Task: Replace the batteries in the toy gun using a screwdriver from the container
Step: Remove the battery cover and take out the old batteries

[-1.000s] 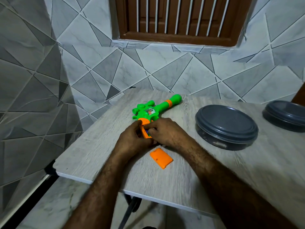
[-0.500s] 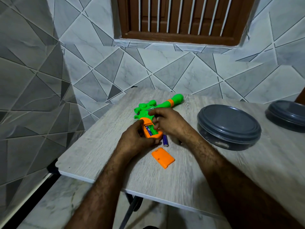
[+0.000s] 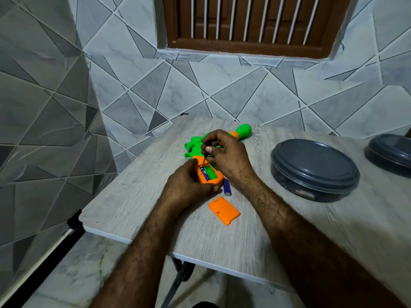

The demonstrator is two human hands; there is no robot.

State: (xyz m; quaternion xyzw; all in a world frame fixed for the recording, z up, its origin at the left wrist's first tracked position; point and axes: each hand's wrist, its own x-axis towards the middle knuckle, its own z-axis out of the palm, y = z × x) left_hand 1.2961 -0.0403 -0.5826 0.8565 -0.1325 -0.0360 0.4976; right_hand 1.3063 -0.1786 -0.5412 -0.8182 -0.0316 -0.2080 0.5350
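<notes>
Table [image 3: 133,196], toy gun [image 3: 243,130], battery [image 3: 227,187], orange cover [image 3: 224,210], lidded container [image 3: 314,167]

The right hand [image 3: 224,154] covers the middle of the green and orange plastic toy gun [image 3: 243,130] and hides the handle of the thin dark screwdriver [image 3: 204,160], so only its shaft shows. The left hand [image 3: 184,187] hides the orange grip's near side. The farther dark grey round lidded container [image 3: 391,150] is cut off by the right edge. What lies inside the nearer dark grey round lidded container [image 3: 311,165] is too dim to tell.

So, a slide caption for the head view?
Left hand holds the toy gun; right hand aims a screwdriver into its open compartment.
</notes>
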